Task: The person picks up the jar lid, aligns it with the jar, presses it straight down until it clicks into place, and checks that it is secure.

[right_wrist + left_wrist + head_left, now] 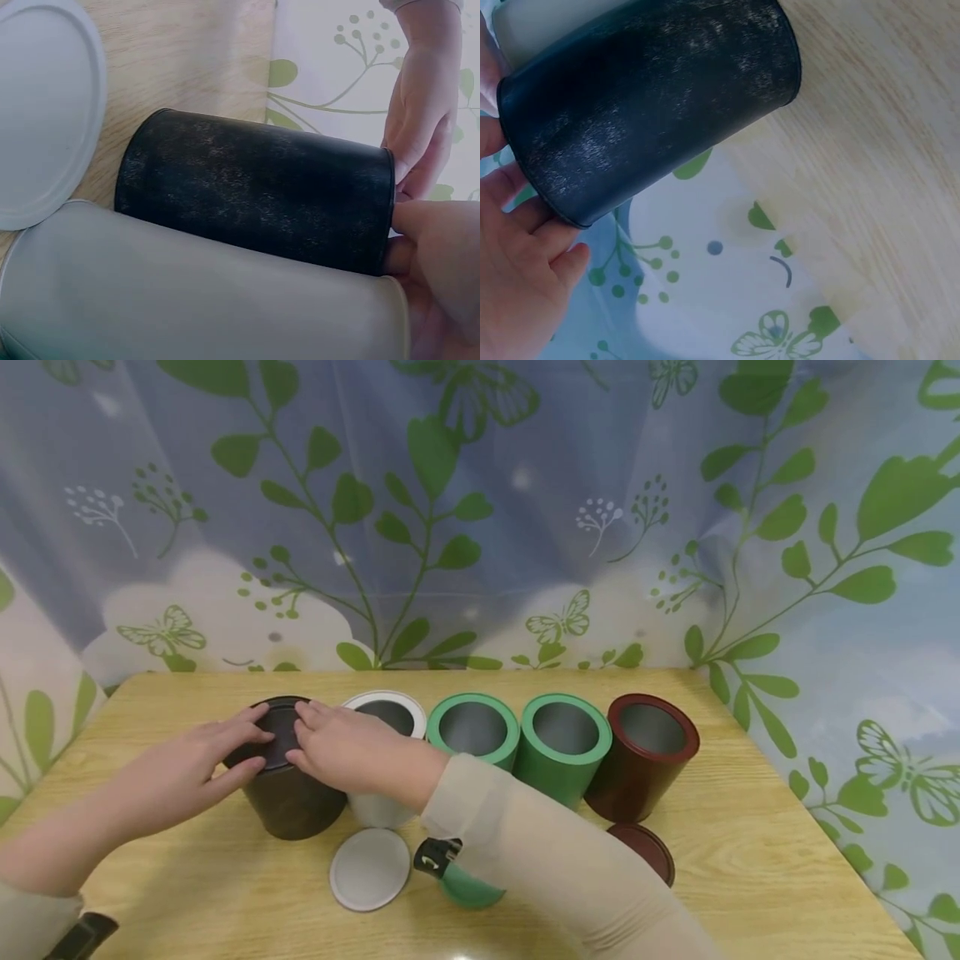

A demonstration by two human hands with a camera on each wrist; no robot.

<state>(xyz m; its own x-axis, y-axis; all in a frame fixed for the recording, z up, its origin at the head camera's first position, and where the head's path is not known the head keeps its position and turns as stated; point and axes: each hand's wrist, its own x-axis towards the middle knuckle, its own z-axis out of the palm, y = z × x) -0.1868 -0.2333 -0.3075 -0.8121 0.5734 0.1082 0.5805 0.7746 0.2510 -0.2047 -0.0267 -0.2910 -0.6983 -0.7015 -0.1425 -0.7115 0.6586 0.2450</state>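
Observation:
At the left end of a row of cans stands a black can (296, 810), with a dark lid (281, 739) lying on its top. My left hand (202, 760) rests on the left side of that top, fingers and thumb spread along the rim. From the right, my right hand (345, 747) touches the opposite side of the lid, its fingers extended. In the left wrist view, the scuffed black wall (652, 105) of the can shows, with fingertips at its rim. The right wrist view shows both hands at the can's top end.
Right of the black can stand an uncovered white can (381, 810), two uncovered green cans (551, 777) and an uncovered dark red can (626, 785). In front lie a white lid (370, 870), a green lid (468, 891) partly behind my right sleeve, and a dark red lid (648, 852).

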